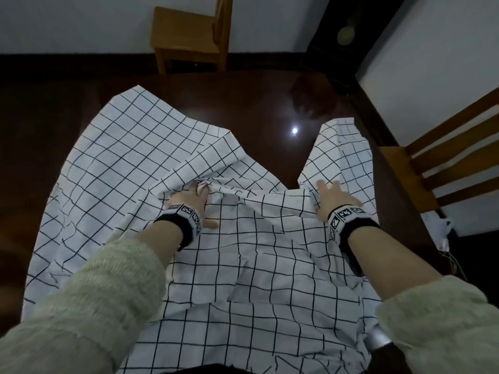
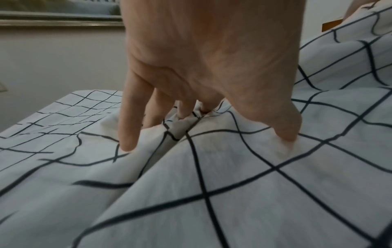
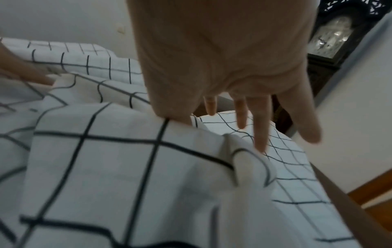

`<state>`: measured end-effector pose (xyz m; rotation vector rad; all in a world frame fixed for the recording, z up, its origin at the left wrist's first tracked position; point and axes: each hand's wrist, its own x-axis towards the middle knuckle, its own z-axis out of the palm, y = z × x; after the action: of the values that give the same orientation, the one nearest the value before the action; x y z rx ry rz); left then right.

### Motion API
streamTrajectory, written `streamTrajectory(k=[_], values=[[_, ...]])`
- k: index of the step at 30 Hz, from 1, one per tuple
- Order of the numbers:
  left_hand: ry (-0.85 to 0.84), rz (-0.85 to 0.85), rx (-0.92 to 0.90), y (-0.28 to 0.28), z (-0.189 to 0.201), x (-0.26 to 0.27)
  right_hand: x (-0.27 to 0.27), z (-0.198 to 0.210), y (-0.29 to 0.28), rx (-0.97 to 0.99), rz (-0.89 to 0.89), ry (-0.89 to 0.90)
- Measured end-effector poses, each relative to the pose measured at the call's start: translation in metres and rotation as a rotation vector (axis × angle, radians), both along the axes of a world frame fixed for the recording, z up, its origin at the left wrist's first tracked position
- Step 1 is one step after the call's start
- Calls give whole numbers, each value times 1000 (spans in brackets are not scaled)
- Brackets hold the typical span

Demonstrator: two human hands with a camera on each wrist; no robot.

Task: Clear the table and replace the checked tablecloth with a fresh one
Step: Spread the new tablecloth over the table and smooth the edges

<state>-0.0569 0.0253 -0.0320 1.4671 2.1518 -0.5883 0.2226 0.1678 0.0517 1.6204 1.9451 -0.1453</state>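
Fingers (image 2: 129, 120) of left hand (image 1: 189, 201) curled into a bunched fold of checked tablecloth (image 1: 140, 163), rumpled over near side of dark table (image 1: 259, 103), right hand (image 1: 334, 198) spread flat on cloth, wooden chair (image 1: 442, 157) far right

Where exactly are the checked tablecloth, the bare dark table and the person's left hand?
checked tablecloth (image 1: 129, 147): head view, flat far-left part.
table (image 1: 259, 103): head view, bare glossy top beyond the cloth.
left hand (image 1: 189, 201): head view, back of hand, bunching cloth.
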Motion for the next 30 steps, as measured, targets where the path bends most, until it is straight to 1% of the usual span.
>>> streamTrajectory(k=[3,4,5,7,8,10,13,14,15,17,18,19,20,21,22,23,24,26,28,30], values=[[30,8,31,-6,12,2,1,-13,-1,-76,-280,166],[38,9,33,-7,16,1,0,-15,-2,-107,-315,180],[42,3,26,-7,21,0,-1,-16,-3,-135,-301,153],[42,-64,-2,-7,27,-2,-3,-19,-4,-175,-222,73],[43,-96,-15,-8,30,-2,-4,-19,-3,-160,-202,87],[45,-113,-11,-8,38,-1,-8,-5,2,-72,-185,192],[-21,-33,102,1,49,1,-17,36,23,128,-200,296],[-68,16,168,5,50,0,-19,52,31,231,-222,330],[-151,82,274,10,50,-1,-19,66,38,354,-255,379],[-407,223,542,17,47,-2,-12,84,51,535,-301,514],[-531,266,647,18,47,1,-8,87,57,565,-320,608],[-635,290,720,19,46,3,-4,87,62,534,-356,724],[-685,281,776,18,47,6,-1,84,65,473,-393,840],[-665,251,802,17,44,8,0,79,64,432,-402,916],[-602,210,789,13,41,10,-1,70,64,429,-364,923],[-527,166,740,8,38,11,-2,61,60,439,-294,878],[-472,125,679,1,35,14,-4,50,53,446,-204,810],[-398,68,547,-20,31,22,-7,27,31,391,-5,703],[-345,-18,428,-44,23,30,-11,6,5,257,191,642],[-298,-110,384,-67,16,35,-12,-13,-22,62,344,536]])
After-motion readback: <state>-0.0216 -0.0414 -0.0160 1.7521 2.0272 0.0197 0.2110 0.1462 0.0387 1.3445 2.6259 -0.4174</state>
